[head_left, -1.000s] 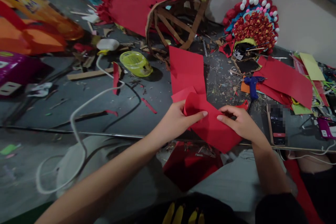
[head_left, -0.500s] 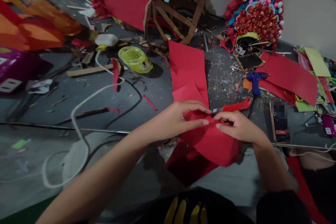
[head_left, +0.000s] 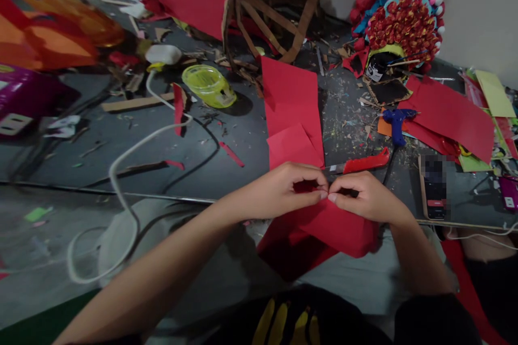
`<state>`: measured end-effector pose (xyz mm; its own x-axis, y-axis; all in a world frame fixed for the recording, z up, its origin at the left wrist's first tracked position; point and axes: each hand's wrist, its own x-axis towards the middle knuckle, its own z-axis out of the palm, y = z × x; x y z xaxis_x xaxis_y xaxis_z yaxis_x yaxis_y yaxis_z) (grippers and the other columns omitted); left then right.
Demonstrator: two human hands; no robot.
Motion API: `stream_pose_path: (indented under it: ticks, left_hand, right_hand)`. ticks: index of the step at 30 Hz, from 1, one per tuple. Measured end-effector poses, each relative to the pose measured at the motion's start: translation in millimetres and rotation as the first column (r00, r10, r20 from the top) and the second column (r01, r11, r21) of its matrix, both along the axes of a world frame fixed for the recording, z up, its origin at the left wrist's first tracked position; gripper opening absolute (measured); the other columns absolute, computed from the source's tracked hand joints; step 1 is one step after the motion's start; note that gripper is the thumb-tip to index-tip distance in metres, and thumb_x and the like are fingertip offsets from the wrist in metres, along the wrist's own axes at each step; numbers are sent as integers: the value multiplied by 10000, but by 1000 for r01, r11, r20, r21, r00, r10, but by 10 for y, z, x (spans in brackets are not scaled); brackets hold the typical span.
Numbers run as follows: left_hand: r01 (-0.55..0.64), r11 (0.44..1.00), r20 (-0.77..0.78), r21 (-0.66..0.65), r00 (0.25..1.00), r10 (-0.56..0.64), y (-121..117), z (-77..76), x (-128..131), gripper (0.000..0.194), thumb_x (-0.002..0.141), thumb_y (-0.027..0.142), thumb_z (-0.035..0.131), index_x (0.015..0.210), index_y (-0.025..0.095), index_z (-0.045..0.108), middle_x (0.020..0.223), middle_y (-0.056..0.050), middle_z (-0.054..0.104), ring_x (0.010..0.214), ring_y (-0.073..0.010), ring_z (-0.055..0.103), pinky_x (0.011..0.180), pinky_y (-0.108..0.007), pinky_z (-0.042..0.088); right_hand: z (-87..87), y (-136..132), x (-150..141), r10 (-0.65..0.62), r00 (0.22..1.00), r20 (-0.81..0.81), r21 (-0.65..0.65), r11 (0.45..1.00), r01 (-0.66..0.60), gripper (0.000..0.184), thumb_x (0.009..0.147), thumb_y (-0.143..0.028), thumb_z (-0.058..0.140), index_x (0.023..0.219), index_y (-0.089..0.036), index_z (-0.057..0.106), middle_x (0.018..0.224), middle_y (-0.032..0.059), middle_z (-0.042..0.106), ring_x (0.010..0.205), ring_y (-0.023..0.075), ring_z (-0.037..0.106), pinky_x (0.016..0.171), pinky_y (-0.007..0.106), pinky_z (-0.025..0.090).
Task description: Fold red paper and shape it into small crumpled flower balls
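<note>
Thumb and fingers of my left hand (head_left: 297,188) pinch the upper edge of a sheet of red paper (head_left: 343,229). My right hand (head_left: 360,194) pinches the same edge just beside it, so the fingertips of both hands almost meet. The sheet hangs down over the table's front edge. Beneath it another red sheet (head_left: 289,250) shows, in shadow. Beyond my hands more red paper (head_left: 293,97) lies on the table, with a smaller red piece (head_left: 292,145) on top. A red-handled cutter (head_left: 366,160) rests just past my right hand.
A blue glue gun (head_left: 396,121) and a phone (head_left: 433,188) lie to the right, near stacked red sheets (head_left: 453,113). A yellow-green plastic container (head_left: 208,86) and a white cable (head_left: 133,153) are left. At the back stand a cardboard-strip frame (head_left: 297,43) and a decorated headdress-like piece (head_left: 400,24).
My thumbs and fingertips have drawn closer together along the paper's edge, closing the small gap between them. The view has shifted slightly.
</note>
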<state>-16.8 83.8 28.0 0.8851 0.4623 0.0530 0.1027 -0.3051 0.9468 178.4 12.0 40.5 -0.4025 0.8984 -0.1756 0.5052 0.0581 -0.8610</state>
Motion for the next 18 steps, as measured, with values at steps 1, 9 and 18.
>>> stream_pose_path:
  ticks: [1,9,18]
  left_hand:
    - [-7,1000,10,-8,1000,7,-1,2,3,140,845,231,537,785,145,631,733,-9,658,646,-92,581,625,-173,448]
    - [-113,994,-40,9,993,113,22,-51,-4,211,868,307,510,847,141,638,726,-13,661,638,-97,570,595,-181,440]
    - [-77,992,-144,99,985,91,113,-37,-79,288,880,368,474,844,154,663,712,-8,680,588,-90,564,536,-169,406]
  right_hand:
    - [-3,2,5,1,1000,-14,7,1000,-1,118,834,-204,543,800,-176,652,698,-33,647,629,83,547,616,200,413]
    - [-30,37,62,-47,998,-41,-19,999,46,155,891,-288,481,881,-192,603,786,-16,631,703,100,554,662,219,413]
    - [-103,70,78,-156,984,-84,-381,918,113,297,817,-475,562,781,-181,549,576,-73,413,509,64,356,467,206,250]
